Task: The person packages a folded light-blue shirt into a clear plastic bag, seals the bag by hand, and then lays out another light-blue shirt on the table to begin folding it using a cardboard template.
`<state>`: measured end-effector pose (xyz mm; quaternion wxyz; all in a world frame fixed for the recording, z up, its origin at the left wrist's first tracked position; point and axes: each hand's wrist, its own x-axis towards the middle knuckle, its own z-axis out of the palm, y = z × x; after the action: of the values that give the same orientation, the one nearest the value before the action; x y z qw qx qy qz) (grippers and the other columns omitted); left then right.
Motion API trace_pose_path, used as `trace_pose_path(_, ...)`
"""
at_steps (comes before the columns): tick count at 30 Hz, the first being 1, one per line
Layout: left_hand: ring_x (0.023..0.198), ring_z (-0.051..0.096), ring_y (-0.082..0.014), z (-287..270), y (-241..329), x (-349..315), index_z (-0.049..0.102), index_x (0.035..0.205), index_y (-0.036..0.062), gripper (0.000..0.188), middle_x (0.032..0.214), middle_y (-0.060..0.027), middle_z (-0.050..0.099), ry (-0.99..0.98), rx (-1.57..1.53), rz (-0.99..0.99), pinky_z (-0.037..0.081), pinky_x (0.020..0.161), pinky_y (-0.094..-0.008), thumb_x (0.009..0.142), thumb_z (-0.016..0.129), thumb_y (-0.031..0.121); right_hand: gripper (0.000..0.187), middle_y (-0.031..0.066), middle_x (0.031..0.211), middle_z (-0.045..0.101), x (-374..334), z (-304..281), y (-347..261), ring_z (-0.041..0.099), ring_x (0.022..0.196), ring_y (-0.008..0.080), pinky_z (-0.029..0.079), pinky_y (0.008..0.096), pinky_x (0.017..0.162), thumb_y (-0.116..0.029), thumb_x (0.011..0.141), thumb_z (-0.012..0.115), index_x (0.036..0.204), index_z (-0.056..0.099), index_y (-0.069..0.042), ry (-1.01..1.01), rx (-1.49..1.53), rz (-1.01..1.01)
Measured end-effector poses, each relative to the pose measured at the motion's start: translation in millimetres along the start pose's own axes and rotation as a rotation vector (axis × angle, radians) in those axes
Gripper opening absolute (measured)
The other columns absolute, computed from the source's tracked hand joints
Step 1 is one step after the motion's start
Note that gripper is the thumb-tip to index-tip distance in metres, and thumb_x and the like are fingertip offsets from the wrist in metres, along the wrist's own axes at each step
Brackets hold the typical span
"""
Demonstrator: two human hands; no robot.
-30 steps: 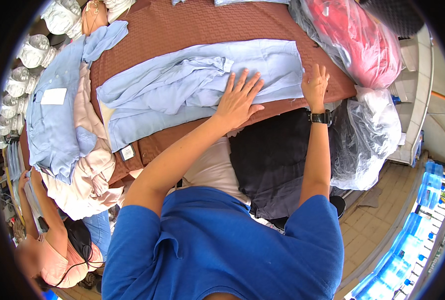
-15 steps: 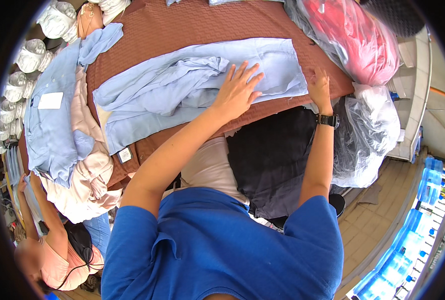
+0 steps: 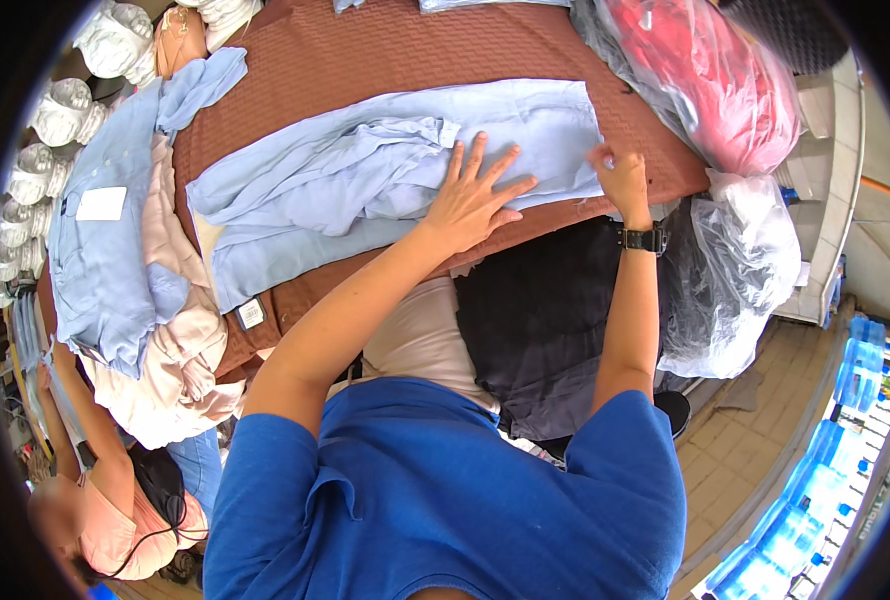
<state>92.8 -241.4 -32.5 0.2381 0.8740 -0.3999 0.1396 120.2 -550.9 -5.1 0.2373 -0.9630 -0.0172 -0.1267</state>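
A light-blue shirt [image 3: 540, 130] lies folded into a long strip across the brown padded cloth [image 3: 310, 50], its sleeve-like part bunched along the middle. My left hand [image 3: 470, 200] rests flat on the shirt with its fingers spread. At the strip's right end, my right hand [image 3: 625, 180] has its fingers curled by the fabric edge; whether cloth is between the fingertips is hidden. A black watch [image 3: 645, 239] is on that wrist.
Another light-blue shirt [image 3: 105, 255] with a white card drapes over pale pink cloth [image 3: 190, 370] at left. Plastic-wrapped red goods [image 3: 705, 80] and a clear bag [image 3: 730, 280] sit at right. Black cloth [image 3: 545, 310] hangs at the front. A person [image 3: 130, 520] is at lower left.
My right hand has moved slightly left and its fingers have curled. The shirt's right edge has shifted left a little. My left hand has slid down slightly, still spread on the cloth.
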Motion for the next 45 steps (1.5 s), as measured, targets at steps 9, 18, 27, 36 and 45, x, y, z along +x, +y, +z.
trace_pose_path(9,0.119,0.055,-0.0284,3.9,6.5,32.4,0.064,0.112,0.006,0.028,0.127,-0.0068,0.058,-0.057,-0.337,0.034,0.051,0.099,-0.0415,0.085,0.067,0.001,0.02,0.0178,0.088,0.074,6.8,7.8,3.8,0.072,0.087,0.0353,0.056,0.045,0.077,-0.018,0.085,0.074,0.098,0.073,-0.003,0.132,0.03,0.143)
trace_pose_path(18,0.116,0.056,-0.0267,13.5,18.7,49.7,0.07,0.111,0.004,0.039,0.131,-0.0047,0.06,-0.131,-0.235,0.16,0.051,0.101,-0.0364,0.076,0.063,-0.01,0.037,0.0205,0.084,0.074,-1.2,3.8,-3.3,0.074,0.084,0.0351,0.057,0.043,0.078,-0.028,0.075,0.083,0.096,0.073,0.0,-0.077,-0.012,0.257)
trace_pose_path(27,0.115,0.056,-0.0293,12.9,28.2,50.9,0.058,0.135,0.0017,0.06,0.139,-0.0106,0.054,-0.051,-0.216,0.129,0.048,0.104,-0.0388,0.077,0.059,-0.011,0.054,0.0262,0.092,0.073,40.8,12.4,-19.0,0.073,0.093,0.0402,0.056,0.0448,0.082,-0.043,0.083,0.077,0.107,0.071,0.005,0.057,0.004,0.272)
trace_pose_path(36,0.127,0.054,-0.0358,-18.1,18.1,73.0,0.051,0.145,0.0058,0.07,0.141,-0.016,0.051,0.284,-0.446,-0.08,0.048,0.104,-0.0449,0.08,0.052,-0.019,0.063,0.0236,0.103,0.074,81.9,-9.7,-13.1,0.071,0.096,0.0447,0.056,0.0471,0.086,-0.057,0.089,0.068,0.115,0.071,0.0,0.261,-0.09,0.349)
trace_pose_path(45,0.12,0.059,-0.0354,-48.5,13.2,87.2,0.054,0.143,0.0074,0.065,0.142,-0.0124,0.052,0.274,-0.434,-0.075,0.052,0.098,-0.0435,0.083,0.054,-0.018,0.076,0.0217,0.112,0.066,57.7,-7.4,-67.4,0.07,0.098,0.0329,0.063,0.0406,0.08,-0.066,0.102,0.041,0.132,0.053,0.003,-0.361,1.19,0.739)
